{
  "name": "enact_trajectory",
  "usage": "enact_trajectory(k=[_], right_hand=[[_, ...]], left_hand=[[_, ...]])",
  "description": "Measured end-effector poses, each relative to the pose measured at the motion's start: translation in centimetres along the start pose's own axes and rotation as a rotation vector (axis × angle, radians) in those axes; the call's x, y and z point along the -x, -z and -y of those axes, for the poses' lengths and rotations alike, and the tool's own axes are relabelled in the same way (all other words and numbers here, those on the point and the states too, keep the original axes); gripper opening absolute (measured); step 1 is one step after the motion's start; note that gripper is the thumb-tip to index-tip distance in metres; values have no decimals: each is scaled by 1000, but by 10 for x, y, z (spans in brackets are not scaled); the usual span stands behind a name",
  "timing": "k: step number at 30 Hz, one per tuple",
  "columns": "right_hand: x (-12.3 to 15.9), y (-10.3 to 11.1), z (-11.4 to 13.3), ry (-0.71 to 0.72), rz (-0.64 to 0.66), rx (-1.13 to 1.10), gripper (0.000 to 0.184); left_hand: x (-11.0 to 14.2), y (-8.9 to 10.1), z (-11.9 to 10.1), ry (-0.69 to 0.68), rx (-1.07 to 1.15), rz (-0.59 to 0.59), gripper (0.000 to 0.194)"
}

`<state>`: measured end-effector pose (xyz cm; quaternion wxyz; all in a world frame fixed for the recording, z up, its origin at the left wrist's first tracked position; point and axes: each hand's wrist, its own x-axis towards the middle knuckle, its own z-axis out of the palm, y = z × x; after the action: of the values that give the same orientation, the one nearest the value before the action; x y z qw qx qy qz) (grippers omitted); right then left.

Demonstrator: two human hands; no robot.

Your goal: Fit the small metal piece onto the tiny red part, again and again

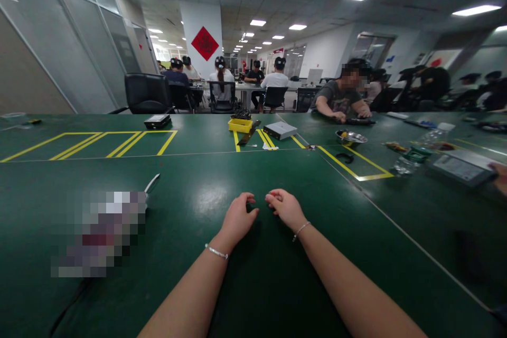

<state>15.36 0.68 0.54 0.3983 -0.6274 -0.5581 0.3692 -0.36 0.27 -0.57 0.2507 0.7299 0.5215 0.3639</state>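
Note:
My left hand point(240, 217) hovers low over the green tabletop point(190, 253), its fingers loosely curved and the thumb apart from them. No object shows in it. A short gap to its right is my right hand point(288, 210), with fingers curled in and the tips close to the thumb. Nothing is visible between those tips. Each wrist wears a thin bracelet. Off to the left lies a blurred-out, pixelated item point(106, 232) with a pale tip and a dark cord, apart from both hands.
Farther back are a yellow bin point(240, 125), a grey metal box point(280, 130), a black device point(157, 121) and a metal bowl point(350, 138). At right stand a plastic bottle point(435, 134) and a grey boxed unit point(461, 168). A person point(344, 95) sits across the table.

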Motion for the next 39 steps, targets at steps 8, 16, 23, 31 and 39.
enact_trajectory(k=[8, 16, 23, 31, 39], right_hand=[[-11, 139, -49, 35, -331, 1000, 33], [-3, 220, -103, -334, -597, 1074, 44], [3, 228, -117, -524, -687, 953, 49], [-8, 135, -59, 157, -395, 1062, 56], [13, 0, -5, 472, 185, 783, 51]], left_hand=[[1, 2, -6, -7, -71, -4, 22], [-1, 2, -6, 26, -27, 4, 22], [-2, 7, -2, 91, 120, -2, 22], [-4, 11, -6, 117, 129, 70, 35], [0, -1, -7, -126, -113, 174, 54]])
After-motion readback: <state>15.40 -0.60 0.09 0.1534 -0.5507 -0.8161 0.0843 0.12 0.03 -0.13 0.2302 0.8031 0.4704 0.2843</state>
